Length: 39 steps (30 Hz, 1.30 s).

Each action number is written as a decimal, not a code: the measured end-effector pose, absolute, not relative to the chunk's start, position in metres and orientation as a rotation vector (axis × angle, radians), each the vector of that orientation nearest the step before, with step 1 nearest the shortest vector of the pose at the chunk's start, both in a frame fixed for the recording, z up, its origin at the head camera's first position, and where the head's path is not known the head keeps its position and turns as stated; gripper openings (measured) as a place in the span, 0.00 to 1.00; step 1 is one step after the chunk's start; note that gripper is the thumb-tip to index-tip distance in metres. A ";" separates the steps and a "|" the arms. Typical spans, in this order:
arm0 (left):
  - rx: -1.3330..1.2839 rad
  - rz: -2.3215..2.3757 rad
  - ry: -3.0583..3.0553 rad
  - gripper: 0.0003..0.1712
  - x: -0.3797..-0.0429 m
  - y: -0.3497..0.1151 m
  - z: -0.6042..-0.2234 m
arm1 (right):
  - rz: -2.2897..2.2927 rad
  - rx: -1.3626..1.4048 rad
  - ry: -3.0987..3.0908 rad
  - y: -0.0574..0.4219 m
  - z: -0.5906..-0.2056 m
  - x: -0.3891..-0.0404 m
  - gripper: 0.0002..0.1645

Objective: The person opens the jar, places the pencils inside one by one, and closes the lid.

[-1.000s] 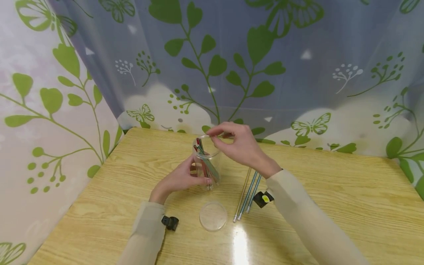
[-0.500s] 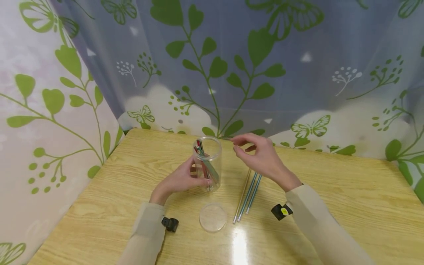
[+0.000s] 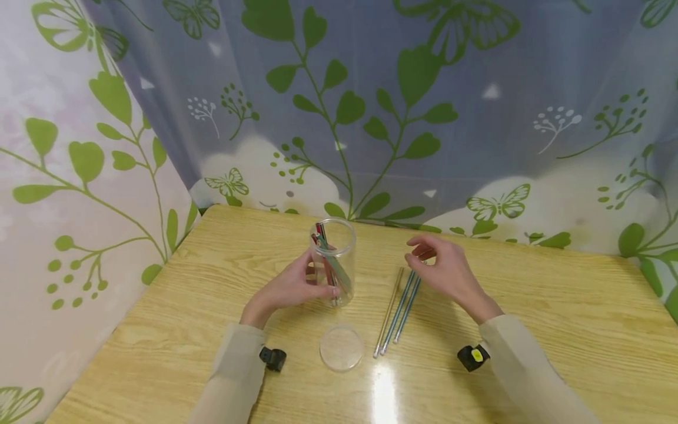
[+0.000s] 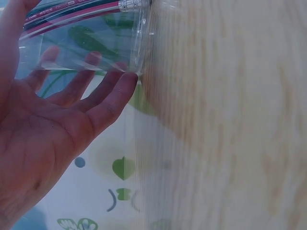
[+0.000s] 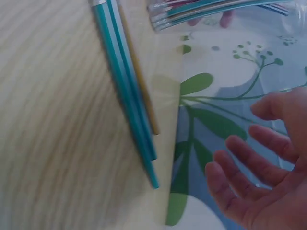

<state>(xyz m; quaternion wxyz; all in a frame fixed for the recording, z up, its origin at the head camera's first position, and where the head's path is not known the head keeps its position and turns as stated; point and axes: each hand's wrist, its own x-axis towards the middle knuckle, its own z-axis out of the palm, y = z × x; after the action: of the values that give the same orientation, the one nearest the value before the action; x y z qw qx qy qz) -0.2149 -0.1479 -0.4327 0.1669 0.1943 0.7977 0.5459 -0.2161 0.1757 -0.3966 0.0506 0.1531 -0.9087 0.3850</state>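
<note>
My left hand grips a clear plastic jar low on its side, thumb in front. The jar stands upright, its mouth uncovered, with several red, green and dark pencils leaning inside. In the left wrist view the fingers curve along the jar's wall. My right hand hovers at the far ends of the loose pencils, holding nothing; its fingers are loosely bent in the right wrist view. Two blue pencils and a gold pencil lie side by side, eraser ends toward me.
A round clear lid lies flat on the wood-grain table, in front of the jar. A patterned curtain hangs behind the table's back edge, and another patterned cloth hangs at the left.
My right hand has left the jar's rim and moved right and toward me, over to the loose pencils. The left hand and the jar stay in place.
</note>
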 end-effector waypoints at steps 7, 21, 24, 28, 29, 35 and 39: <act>0.572 1.563 2.254 0.45 -0.215 -0.148 -0.433 | 1.140 0.329 -2.874 0.186 -0.409 -0.215 0.20; 0.550 1.559 2.237 0.45 -0.214 -0.149 -0.434 | 0.908 0.196 -3.079 0.192 -0.422 -0.220 0.21; 0.555 1.565 2.237 0.46 -0.214 -0.149 -0.434 | 0.864 0.208 -3.132 0.193 -0.426 -0.221 0.21; 0.561 1.569 2.238 0.46 -0.214 -0.149 -0.435 | 0.793 0.207 -3.165 0.193 -0.428 -0.222 0.22; 0.560 1.569 2.240 0.45 -0.214 -0.149 -0.435 | 0.774 0.208 -3.165 0.193 -0.429 -0.223 0.22; 0.558 1.573 2.243 0.44 -0.214 -0.149 -0.434 | 0.741 0.186 -3.187 0.191 -0.428 -0.225 0.24; 0.554 1.570 2.246 0.45 -0.213 -0.149 -0.433 | 0.821 0.147 -3.214 0.191 -0.427 -0.225 0.25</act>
<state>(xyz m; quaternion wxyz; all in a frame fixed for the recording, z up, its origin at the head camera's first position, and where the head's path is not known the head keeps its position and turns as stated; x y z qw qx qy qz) -0.2134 -0.1489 -0.4327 0.1721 0.1953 0.7913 0.5532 -0.2251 0.1911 -0.4271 -0.0894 0.0441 -0.9641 0.2463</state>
